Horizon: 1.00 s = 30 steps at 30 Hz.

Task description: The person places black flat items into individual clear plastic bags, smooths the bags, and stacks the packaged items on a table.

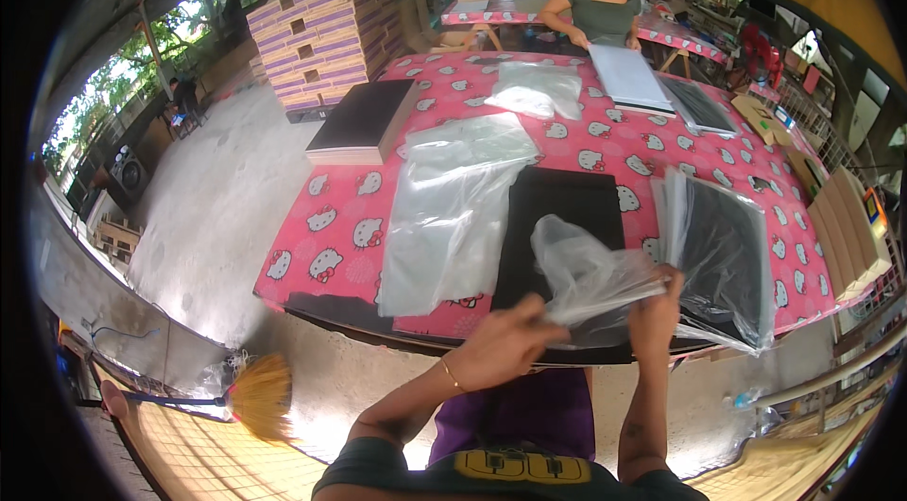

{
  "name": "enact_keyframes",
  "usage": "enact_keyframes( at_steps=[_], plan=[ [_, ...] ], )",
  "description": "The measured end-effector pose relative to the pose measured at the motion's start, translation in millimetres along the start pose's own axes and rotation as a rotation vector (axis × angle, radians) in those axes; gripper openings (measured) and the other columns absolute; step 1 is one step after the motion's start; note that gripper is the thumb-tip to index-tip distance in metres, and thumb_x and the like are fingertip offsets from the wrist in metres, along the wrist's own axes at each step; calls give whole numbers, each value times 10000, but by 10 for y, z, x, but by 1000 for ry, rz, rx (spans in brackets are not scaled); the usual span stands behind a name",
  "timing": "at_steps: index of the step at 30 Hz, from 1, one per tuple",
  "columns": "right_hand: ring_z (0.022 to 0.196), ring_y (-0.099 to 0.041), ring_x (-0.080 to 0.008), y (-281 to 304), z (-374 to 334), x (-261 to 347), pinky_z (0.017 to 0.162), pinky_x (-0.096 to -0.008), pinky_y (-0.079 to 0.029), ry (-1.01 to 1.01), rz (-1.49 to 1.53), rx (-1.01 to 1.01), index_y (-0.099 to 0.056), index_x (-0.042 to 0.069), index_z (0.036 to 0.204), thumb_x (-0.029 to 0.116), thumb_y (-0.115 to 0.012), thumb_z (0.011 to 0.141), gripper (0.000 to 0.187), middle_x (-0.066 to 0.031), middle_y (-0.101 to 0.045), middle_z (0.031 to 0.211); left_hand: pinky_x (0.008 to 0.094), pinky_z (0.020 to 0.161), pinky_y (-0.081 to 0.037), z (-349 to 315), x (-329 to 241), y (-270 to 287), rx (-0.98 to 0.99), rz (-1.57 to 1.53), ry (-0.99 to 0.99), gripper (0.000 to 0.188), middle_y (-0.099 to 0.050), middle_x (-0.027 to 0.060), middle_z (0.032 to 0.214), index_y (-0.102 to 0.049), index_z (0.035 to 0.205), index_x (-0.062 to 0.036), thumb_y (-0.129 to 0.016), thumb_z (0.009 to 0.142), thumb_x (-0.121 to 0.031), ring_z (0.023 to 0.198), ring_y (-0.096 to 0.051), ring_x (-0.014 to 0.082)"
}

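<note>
Between my hands, over the near edge of the table, a clear plastic bag (590, 265) is bunched and stretched. My right hand (657, 312) is closed on the bag's gathered right side. My left hand (510, 340), a little blurred, has its fingers pinched at the bag's left lower edge. Under the bag lie flat black sheets (567, 199). To their left a pile of clear plastic bags (453, 208) is spread on the table. Right of my right hand are black sheets inside clear plastic (723, 246), overlapping each other.
A pink patterned cloth (321, 218) covers the table. Black-topped boards (364, 118) are stacked at the far left, beside tall stacked cartons (326, 38). More clear bags (539, 90) lie farther back. Across the table a person (605, 15) handles white sheets (628, 76). Cardboard pieces (846, 232) stand at the right edge.
</note>
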State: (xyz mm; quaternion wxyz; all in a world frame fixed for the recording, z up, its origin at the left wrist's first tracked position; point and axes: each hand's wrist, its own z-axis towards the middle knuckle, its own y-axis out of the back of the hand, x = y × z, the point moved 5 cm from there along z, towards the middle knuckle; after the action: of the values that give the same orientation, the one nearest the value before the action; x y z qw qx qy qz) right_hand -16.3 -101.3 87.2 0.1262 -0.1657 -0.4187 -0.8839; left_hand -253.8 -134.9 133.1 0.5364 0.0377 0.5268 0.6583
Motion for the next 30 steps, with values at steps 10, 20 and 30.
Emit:
enact_keyframes(
  at_steps=[10,20,30],
  plan=[
    [646,-610,-284,205,-83,-127,603,-379,-471,91,33,549,-679,5,886,149,-682,804,166,-114,-582,793,398,797,-494,-238,667,375,-370,382,313,172,-518,214,1179,-589,712,31,-657,814,-90,942,-584,359],
    [691,-557,-191,78,-241,-315,614,-331,-437,-543,1826,312,-628,-12,885,456,-606,877,469,-122,-629,938,317,611,-446,-88,169,176,241,-609,151,315,-560,69,704,-575,767,-2,-701,828,-285,679,-569,197],
    [880,-619,-182,-65,-479,-22,741,-322,-496,169,966,1218,-607,14,1134,539,-681,782,637,-105,-660,954,282,615,-477,-230,426,315,-176,-1413,417,263,-596,46,749,-608,858,-13,-544,955,-249,674,-584,133]
  ],
)
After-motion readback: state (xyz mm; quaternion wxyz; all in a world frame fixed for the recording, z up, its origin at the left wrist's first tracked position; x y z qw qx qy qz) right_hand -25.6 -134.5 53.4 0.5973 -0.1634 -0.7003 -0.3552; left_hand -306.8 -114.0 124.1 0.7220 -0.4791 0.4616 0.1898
